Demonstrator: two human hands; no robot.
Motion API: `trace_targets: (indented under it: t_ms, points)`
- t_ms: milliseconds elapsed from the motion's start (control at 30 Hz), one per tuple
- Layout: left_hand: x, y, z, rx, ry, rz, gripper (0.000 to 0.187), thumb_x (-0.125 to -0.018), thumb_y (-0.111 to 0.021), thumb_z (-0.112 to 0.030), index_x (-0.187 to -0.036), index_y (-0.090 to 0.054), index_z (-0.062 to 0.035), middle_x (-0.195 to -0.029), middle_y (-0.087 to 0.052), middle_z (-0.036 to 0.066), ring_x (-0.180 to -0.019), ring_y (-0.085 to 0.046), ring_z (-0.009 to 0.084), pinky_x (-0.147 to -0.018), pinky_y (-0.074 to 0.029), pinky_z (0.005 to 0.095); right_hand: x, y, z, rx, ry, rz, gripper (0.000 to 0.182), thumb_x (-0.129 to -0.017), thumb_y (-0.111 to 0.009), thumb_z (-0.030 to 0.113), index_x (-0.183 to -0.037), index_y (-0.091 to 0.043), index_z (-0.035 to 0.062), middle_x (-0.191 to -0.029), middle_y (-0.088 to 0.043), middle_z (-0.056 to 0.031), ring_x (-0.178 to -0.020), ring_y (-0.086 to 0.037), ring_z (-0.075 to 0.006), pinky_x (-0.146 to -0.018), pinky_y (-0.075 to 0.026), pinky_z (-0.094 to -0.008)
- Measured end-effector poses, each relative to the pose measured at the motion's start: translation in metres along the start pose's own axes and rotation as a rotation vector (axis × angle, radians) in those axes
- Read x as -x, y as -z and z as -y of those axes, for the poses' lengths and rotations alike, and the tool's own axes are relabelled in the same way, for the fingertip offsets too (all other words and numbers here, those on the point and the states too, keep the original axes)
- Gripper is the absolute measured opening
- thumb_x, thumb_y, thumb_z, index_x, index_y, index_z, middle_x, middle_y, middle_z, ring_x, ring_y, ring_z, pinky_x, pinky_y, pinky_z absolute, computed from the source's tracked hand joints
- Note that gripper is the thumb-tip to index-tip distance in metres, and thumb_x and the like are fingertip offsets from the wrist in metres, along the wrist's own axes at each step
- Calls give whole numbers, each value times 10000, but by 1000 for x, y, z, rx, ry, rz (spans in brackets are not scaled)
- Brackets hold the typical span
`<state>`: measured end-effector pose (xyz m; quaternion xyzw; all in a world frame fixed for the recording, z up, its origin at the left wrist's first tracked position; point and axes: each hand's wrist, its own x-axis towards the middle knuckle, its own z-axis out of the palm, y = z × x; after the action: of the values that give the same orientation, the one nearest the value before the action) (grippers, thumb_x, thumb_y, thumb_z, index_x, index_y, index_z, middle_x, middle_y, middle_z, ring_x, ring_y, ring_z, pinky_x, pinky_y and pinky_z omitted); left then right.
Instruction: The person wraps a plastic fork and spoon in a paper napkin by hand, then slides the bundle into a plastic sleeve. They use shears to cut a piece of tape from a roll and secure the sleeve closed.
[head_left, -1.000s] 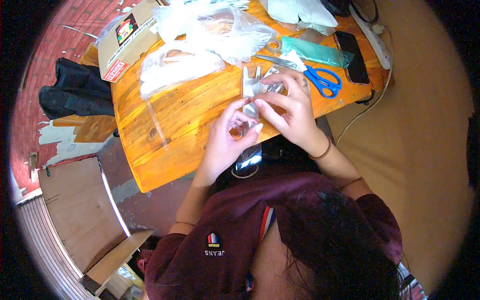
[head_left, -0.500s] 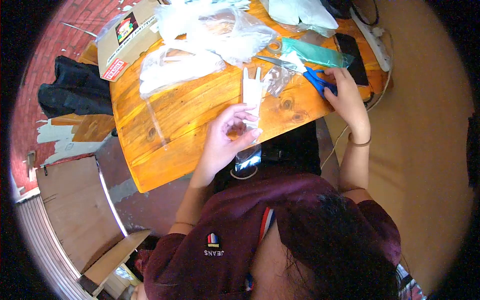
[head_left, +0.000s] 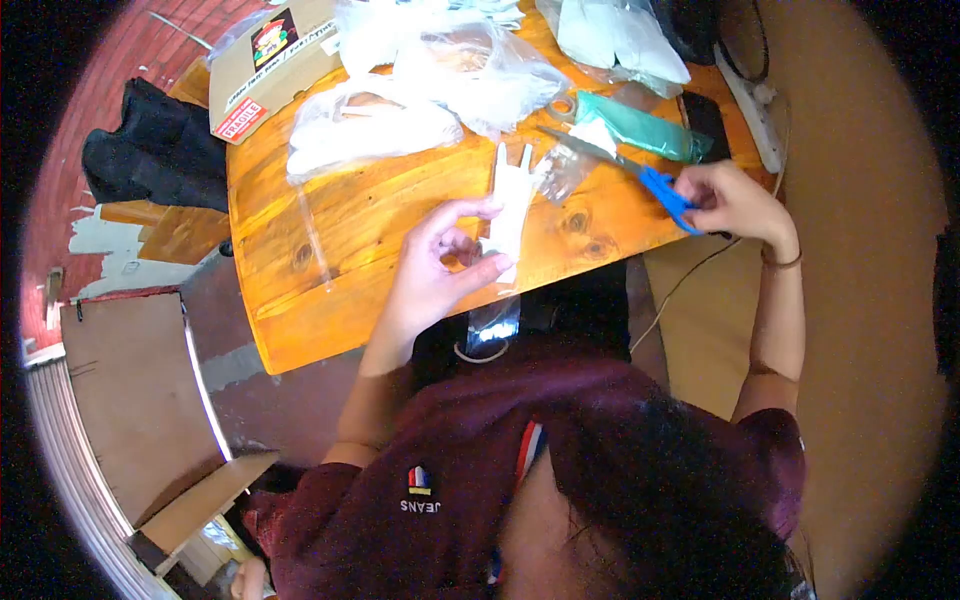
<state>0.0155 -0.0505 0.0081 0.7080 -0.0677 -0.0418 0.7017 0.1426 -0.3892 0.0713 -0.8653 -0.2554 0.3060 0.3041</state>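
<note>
My left hand (head_left: 447, 262) is at the table's near edge, its curved fingers and thumb on the side of a flat white piece with two prongs (head_left: 512, 205). Blue-handled scissors (head_left: 665, 198) are in my right hand (head_left: 730, 205), fingers wrapped round the handles. Their blades point left over a small clear plastic packet (head_left: 568, 170). Behind them lie a green plastic packet (head_left: 645, 128) and a roll of tape (head_left: 562, 107).
White plastic bags (head_left: 375, 130) spread over the back of the wooden table (head_left: 270, 270). A cardboard box (head_left: 275, 75) stands back left. A dark phone (head_left: 705, 125) and a white power strip (head_left: 752, 120) lie at the right. Another hand (head_left: 250, 578) shows bottom left.
My right hand has moved right and closed round the scissors' handles, shifting them right. My left hand stays by the white piece. The whole view has shifted slightly.
</note>
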Motion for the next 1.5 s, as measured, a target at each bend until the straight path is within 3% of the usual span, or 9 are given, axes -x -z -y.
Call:
trace_targets:
  t_ms: [100, 167, 300, 600, 1100, 1200, 1300, 1400, 1500]
  points:
    - [1, 12, 0, 2, 59, 1, 459, -744, -683, 9, -1170, -514, -16, -1129, -588, 67, -728, -584, 58, -653, -473, 208, 13, -5, -15, -393, -52, 89, 169, -654, -661, 67, -783, -557, 30, -694, -539, 33, -645, -495, -53, -568, -413, -225]
    - [2, 17, -5, 73, 124, -27, 441, -744, -707, -7, -1147, -529, -37, -1031, -628, 50, -702, -602, 69, -616, -475, 211, 22, -5, -9, -346, -26, 139, 205, -641, -667, 83, -807, -554, 43, -716, -534, 34, -649, -484, -50, -594, -419, -227]
    - [-3, 21, -4, 71, 45, 3, 442, -755, -669, -13, -1172, -521, -19, -1230, -534, 83, -740, -577, 56, -653, -473, 205, 25, -28, -16, -481, 110, 180, 372, -559, -761, 108, -827, -510, 55, -795, -518, 16, -773, -489, -79, -715, -406, -241]
    - [-11, 12, 7, 30, -4, 56, 423, -722, -737, -64, -1104, -557, -70, -1211, -508, 54, -685, -562, 44, -575, -428, 180, 4, -51, -15, -457, 206, 217, 325, -611, -748, 71, -824, -504, 42, -787, -529, 14, -744, -503, -84, -689, -401, -238]
    - [-10, 13, -2, 128, 13, 24, 431, -722, -738, -66, -1115, -560, -63, -1139, -558, 47, -656, -559, 35, -541, -407, 168, -6, -51, -30, -626, 183, 284, 439, -590, -762, 312, -856, -538, 45, -815, -530, 2, -786, -507, -114, -736, -391, -254]
    - [-11, 14, -2, 113, 4, -40, 445, -714, -745, -65, -1118, -558, -58, -1074, -587, 26, -650, -558, 37, -527, -390, 159, -8, -57, -25, -694, 177, 232, 489, -545, -762, 345, -811, -526, 9, -674, -499, 0, -573, -462, -59, -503, -341, -190]
    - [-10, 14, 2, 102, 63, 46, 450, -704, -758, -75, -1108, -561, -60, -1062, -598, 15, -658, -562, 41, -532, -396, 170, -7, -58, -19, -663, 197, 214, 482, -547, -755, 346, -807, -531, 9, -670, -498, 0, -579, -459, -59, -499, -332, -191]
    - [-9, 6, 0, 111, 68, 85, 450, -695, -771, -98, -1096, -569, -65, -1068, -601, 9, -654, -551, 40, -544, -402, 179, -9, -57, -23, -643, 199, 304, 465, -568, -766, 335, -835, -529, 36, -813, -518, -10, -791, -491, -120, -729, -381, -260]
    - [-9, 1, 1, 142, 94, 137, 450, -693, -778, -122, -1091, -574, -70, -1072, -605, 3, -647, -528, 32, -555, -402, 181, -10, -57, -21, -626, 223, 315, 468, -561, -770, 335, -825, -528, 35, -812, -522, -13, -787, -492, -122, -724, -381, -260]
